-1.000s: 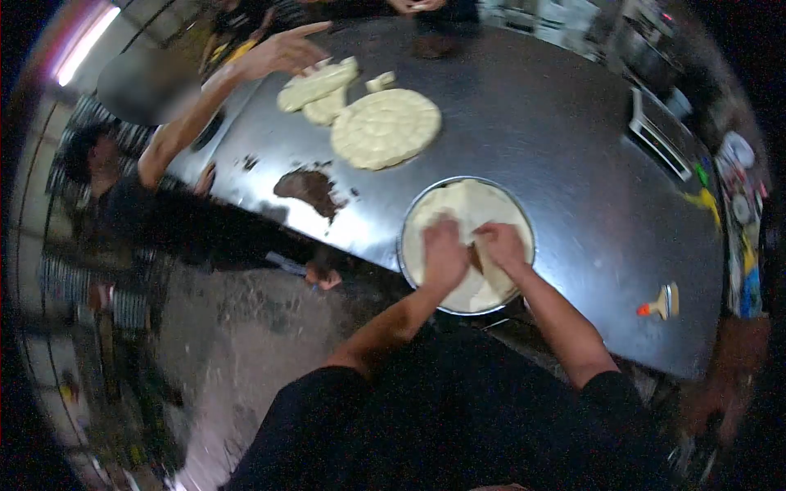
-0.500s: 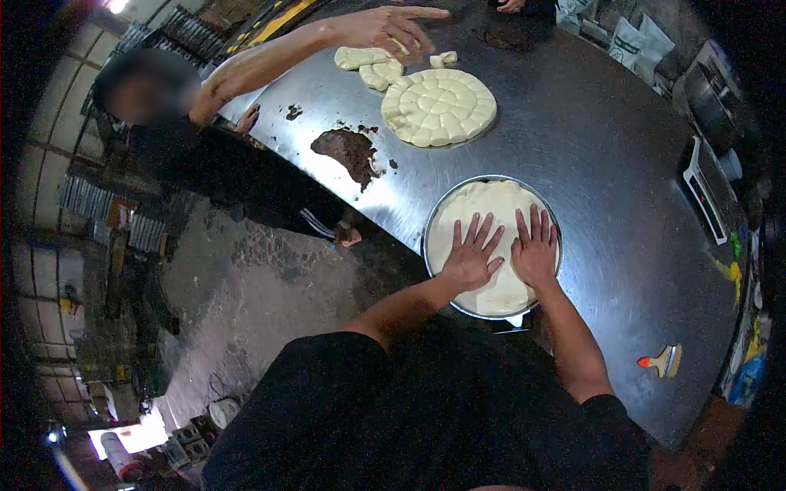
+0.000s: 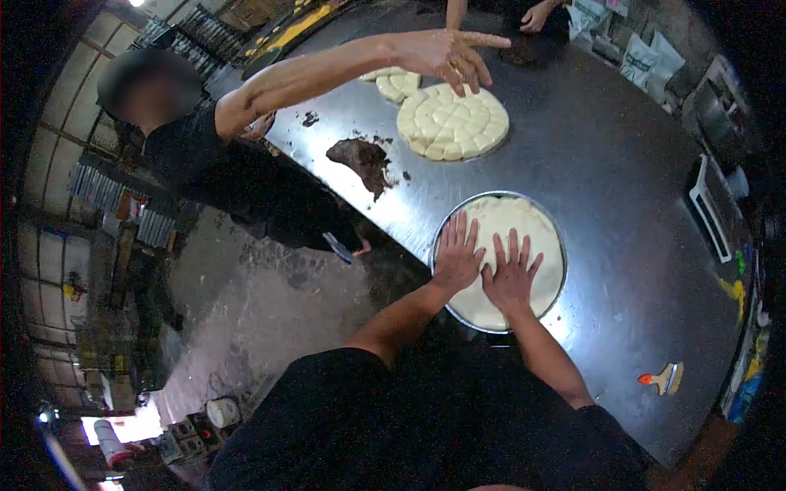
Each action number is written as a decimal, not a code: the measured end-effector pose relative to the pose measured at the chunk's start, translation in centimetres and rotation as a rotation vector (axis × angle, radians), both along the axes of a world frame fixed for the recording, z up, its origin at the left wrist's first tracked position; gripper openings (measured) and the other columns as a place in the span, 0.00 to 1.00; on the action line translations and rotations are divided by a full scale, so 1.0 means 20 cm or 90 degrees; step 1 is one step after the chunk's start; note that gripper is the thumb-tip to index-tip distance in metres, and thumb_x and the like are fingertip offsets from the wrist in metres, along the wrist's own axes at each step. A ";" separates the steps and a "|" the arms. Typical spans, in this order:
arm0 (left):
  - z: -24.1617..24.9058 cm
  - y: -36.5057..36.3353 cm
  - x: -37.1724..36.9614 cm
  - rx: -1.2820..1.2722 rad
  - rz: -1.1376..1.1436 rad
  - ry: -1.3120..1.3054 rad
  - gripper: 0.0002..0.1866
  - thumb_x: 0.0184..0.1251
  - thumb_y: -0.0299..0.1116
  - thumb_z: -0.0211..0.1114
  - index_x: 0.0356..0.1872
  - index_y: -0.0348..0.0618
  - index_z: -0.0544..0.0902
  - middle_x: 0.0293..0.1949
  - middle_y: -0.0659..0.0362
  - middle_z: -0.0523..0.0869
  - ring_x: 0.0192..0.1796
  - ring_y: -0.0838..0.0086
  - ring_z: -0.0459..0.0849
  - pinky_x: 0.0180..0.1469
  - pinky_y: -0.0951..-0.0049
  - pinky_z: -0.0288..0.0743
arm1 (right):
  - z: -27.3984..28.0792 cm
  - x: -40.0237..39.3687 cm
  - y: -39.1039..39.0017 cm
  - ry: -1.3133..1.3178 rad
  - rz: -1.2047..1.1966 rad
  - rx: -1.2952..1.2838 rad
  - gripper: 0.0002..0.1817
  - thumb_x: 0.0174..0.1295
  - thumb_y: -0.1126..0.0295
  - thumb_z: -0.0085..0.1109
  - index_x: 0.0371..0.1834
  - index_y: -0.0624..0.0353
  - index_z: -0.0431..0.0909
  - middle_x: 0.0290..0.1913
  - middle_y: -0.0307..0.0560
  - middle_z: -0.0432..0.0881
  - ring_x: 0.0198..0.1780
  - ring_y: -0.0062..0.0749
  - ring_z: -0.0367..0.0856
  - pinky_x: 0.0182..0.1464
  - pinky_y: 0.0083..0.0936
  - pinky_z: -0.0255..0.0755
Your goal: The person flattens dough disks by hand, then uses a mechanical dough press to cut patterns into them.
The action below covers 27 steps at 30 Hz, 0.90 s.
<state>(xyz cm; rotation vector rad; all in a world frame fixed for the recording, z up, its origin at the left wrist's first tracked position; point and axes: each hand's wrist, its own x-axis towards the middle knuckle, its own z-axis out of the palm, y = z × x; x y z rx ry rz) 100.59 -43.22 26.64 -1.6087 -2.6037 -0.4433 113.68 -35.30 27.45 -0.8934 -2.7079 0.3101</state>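
Observation:
A pale sheet of dough (image 3: 524, 221) fills a round metal pan (image 3: 565, 282) at the table's near edge. My left hand (image 3: 457, 258) lies flat on the dough by the pan's left side, fingers stretched away from me. Close beside it, my right hand (image 3: 511, 277) presses on the middle of the dough with its fingers spread. Neither hand holds anything. Beyond the pan, a round of dough cut into pieces (image 3: 453, 123) rests on the metal table, with smaller dough pieces (image 3: 397, 84) at its far left.
The metal table (image 3: 606, 204) carries a dark brown smear (image 3: 360, 162) on the left and a brush (image 3: 665, 379) on the right. A white device (image 3: 711, 209) stands at the right edge. A co-worker's arm (image 3: 327, 75) reaches across the cut dough; another person's hand (image 3: 536, 16) shows at the back.
My hands have shifted left across the dough, the right one to its middle. The co-worker's arm has swung right over the cut dough. The view has moved slightly.

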 end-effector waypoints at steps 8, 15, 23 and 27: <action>0.02 -0.02 0.00 -0.108 0.022 -0.044 0.34 0.62 0.52 0.59 0.66 0.44 0.68 0.71 0.39 0.55 0.73 0.41 0.50 0.71 0.45 0.45 | 0.09 0.35 0.22 0.347 -0.190 -0.640 0.22 0.54 0.55 0.62 0.47 0.59 0.82 0.43 0.58 0.84 0.49 0.47 0.82 0.64 0.43 0.61; 0.77 -0.45 0.34 -0.034 -0.073 -0.769 0.17 0.65 0.36 0.64 0.49 0.36 0.82 0.30 0.58 0.84 0.30 0.78 0.81 0.38 0.77 0.77 | -0.05 1.01 -0.12 0.245 -0.332 -0.907 0.15 0.68 0.61 0.49 0.42 0.64 0.69 0.23 0.56 0.80 0.16 0.37 0.78 0.17 0.28 0.72; 1.40 -1.10 0.44 0.168 -0.153 -0.641 0.13 0.59 0.30 0.65 0.43 0.35 0.83 0.33 0.58 0.83 0.30 0.84 0.77 0.35 0.83 0.72 | -0.03 0.63 -0.47 0.773 -0.503 -1.094 0.15 0.60 0.69 0.52 0.49 0.58 0.64 0.31 0.44 0.70 0.31 0.36 0.77 0.35 0.36 0.77; 1.75 -1.41 0.54 0.659 -0.514 -0.399 0.20 0.57 0.36 0.67 0.50 0.45 0.77 0.17 0.65 0.76 0.16 0.80 0.70 0.17 0.77 0.61 | -0.11 0.55 -0.50 0.888 -0.568 -1.122 0.09 0.55 0.69 0.53 0.36 0.58 0.67 0.28 0.45 0.71 0.30 0.36 0.76 0.37 0.39 0.78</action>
